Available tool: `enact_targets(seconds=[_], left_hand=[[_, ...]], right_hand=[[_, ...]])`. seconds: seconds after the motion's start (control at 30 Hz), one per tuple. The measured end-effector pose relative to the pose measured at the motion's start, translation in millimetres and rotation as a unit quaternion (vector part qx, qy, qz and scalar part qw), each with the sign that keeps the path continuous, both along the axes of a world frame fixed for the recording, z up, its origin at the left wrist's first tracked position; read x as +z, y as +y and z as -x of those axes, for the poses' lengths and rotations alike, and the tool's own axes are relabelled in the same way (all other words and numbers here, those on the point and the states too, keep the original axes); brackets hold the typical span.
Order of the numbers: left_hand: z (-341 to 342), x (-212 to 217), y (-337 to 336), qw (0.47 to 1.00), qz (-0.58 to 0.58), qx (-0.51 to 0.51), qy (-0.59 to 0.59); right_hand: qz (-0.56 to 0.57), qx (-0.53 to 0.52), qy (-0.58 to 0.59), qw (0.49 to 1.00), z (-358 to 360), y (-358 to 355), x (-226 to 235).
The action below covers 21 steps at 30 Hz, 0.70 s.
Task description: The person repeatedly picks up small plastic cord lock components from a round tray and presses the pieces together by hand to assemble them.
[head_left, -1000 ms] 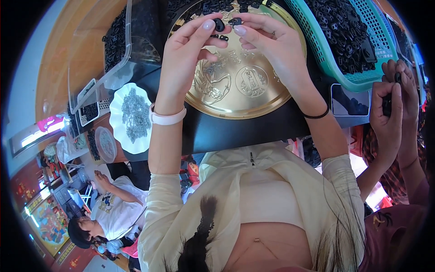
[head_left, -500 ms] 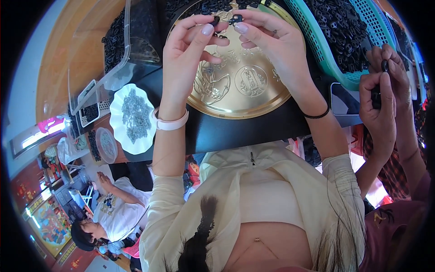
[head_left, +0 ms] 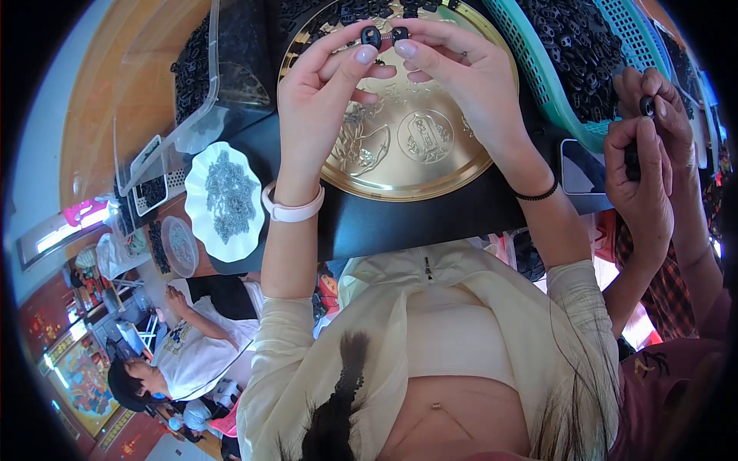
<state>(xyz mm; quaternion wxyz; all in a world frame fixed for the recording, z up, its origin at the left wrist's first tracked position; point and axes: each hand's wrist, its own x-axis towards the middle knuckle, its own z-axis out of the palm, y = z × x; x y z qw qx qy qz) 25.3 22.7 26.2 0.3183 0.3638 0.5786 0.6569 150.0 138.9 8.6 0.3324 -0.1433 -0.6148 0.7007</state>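
Note:
Above the far part of a round gold tray (head_left: 407, 180), my left hand (head_left: 319, 96) pinches a black plastic cord lock shell (head_left: 370, 36) with a hole through it. Thumb and forefinger of my right hand (head_left: 469, 84) grip a smaller black cord lock plunger (head_left: 399, 34). The two pieces face each other almost end to end, with what looks like a small spring (head_left: 386, 36) in the narrow gap. Several black parts (head_left: 338, 14) lie along the tray's far edge, partly behind my fingers.
At left, a white scalloped dish (head_left: 201, 196) carries a heap of small metal springs (head_left: 231, 196), near a clear plastic bin (head_left: 219, 46). A green basket (head_left: 538, 81) of black cord lock parts (head_left: 580, 58) stands at right. Beside it, a co-worker's hands (head_left: 646, 146) hold a black part.
My left hand has turned the shell so its hole shows and moved it right, close to the plunger. The co-worker's hands have shifted slightly; the person at lower left has moved.

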Motion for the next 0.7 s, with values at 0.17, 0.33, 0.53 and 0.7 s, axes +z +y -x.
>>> enact_targets(seconds=[0.17,0.33,0.53,0.7], left_hand=[[-0.6,-0.9,1.7,1.0,-0.002,0.0,-0.012],[5.0,-5.3,-3.2,0.996,0.062,0.059,-0.034],[-1.0,-6.4,1.6,0.99,0.063,0.099,-0.075],[-0.4,-6.3,-5.3,0.995,0.04,0.056,-0.073]], right_hand=[[0.0,-0.007,-0.001,1.0,2.7,-0.8,0.2],[-0.039,-0.007,-0.045,0.998,6.2,-5.9,3.7],[-0.069,-0.044,-0.028,0.996,6.0,-7.5,-0.2],[0.004,0.06,-0.047,0.997,2.9,2.3,-1.2]])
